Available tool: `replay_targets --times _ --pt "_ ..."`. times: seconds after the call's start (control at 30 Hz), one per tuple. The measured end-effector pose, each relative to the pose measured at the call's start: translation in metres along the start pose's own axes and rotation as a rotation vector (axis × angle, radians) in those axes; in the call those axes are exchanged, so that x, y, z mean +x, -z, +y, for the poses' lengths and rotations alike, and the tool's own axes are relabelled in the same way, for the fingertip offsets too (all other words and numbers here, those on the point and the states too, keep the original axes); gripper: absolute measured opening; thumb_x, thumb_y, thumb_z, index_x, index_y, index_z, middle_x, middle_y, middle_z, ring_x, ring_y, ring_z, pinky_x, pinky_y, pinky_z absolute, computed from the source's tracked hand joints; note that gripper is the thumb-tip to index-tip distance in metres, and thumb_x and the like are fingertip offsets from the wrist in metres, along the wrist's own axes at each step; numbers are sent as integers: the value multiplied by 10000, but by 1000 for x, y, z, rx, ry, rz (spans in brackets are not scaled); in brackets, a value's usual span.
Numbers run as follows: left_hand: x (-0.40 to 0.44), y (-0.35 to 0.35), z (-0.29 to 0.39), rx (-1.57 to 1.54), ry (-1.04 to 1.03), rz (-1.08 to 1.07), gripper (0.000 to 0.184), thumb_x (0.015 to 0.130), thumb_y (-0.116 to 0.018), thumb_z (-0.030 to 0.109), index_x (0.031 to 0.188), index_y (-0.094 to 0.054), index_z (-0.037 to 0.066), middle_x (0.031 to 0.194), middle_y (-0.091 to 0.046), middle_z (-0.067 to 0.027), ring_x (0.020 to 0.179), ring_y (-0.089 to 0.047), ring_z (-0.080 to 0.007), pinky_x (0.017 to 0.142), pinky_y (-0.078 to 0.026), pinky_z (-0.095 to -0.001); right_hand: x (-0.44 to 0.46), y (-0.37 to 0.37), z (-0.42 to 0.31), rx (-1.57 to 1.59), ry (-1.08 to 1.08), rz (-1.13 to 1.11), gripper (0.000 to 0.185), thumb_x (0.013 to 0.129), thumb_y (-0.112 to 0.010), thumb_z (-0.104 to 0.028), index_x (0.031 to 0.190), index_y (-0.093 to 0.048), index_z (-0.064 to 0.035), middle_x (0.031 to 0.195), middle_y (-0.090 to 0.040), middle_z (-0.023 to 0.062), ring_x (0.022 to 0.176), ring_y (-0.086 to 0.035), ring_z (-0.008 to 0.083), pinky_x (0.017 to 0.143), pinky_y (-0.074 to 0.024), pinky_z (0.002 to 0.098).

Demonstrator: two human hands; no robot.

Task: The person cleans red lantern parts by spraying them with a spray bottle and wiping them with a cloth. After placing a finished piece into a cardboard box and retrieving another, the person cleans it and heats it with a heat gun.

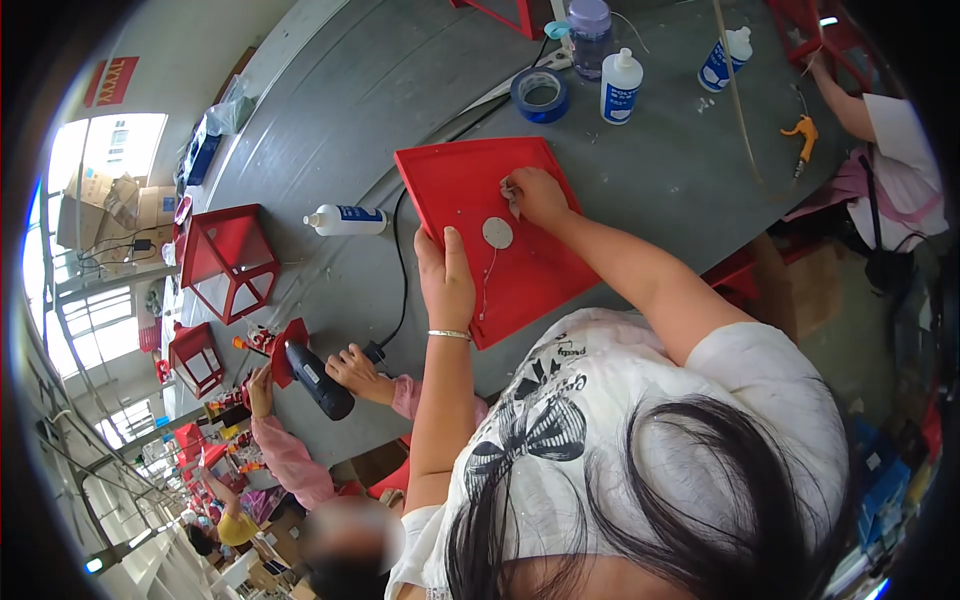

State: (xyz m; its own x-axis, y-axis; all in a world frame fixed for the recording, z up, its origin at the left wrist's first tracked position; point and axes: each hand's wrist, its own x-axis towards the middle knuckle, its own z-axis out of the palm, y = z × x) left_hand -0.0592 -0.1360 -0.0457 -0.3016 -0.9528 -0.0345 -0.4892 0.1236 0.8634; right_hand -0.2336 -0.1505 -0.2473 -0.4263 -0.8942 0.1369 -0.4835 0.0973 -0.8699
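A red rectangular panel with a raised rim lies tilted in front of me on the grey table. My left hand grips its left edge, thumb on top of the face. Pinched in my right hand is a small crumpled pale cloth or tissue, pressed against the panel's upper right part. A round whitish disc sits near the panel's middle, and a thin pale wire or string trails from it toward the lower edge.
Beyond the panel are a blue tape roll, a purple bottle and white bottles. An orange air gun lies right. At left, a co-worker's hand holds a black heat gun; red lantern frames stand beyond.
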Motion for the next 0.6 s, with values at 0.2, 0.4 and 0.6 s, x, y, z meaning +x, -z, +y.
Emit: replay_targets --times 0.2,0.4,0.6 --pt "2 1 -4 52 37 -17 470 1044 -458 377 1310 -478 -10 1248 -571 -194 1127 -552 -303 984 -420 -366 22 -52 -54 417 -141 212 209 796 -706 -122 972 -651 -23 988 -685 167 986 -624 377 833 -504 448" --pt "2 0 -8 94 17 -4 487 1037 -477 370 1331 -466 -18 1261 -571 -200 1139 -554 -306 990 -420 -374 33 -26 -125 220 497 291 327 806 -627 -55 1132 -653 -44 1138 -640 134 1041 -590 366 884 -479 461" --pt "5 -5 -8 16 35 16 450 1028 -506 333 1310 -483 -17 1226 -609 -192 1116 -582 -294 979 -435 -372 32 13 -25 -205 469 208 368 783 -622 -84 1137 -685 -161 1150 -649 16 1025 -606 293 854 -487 428"
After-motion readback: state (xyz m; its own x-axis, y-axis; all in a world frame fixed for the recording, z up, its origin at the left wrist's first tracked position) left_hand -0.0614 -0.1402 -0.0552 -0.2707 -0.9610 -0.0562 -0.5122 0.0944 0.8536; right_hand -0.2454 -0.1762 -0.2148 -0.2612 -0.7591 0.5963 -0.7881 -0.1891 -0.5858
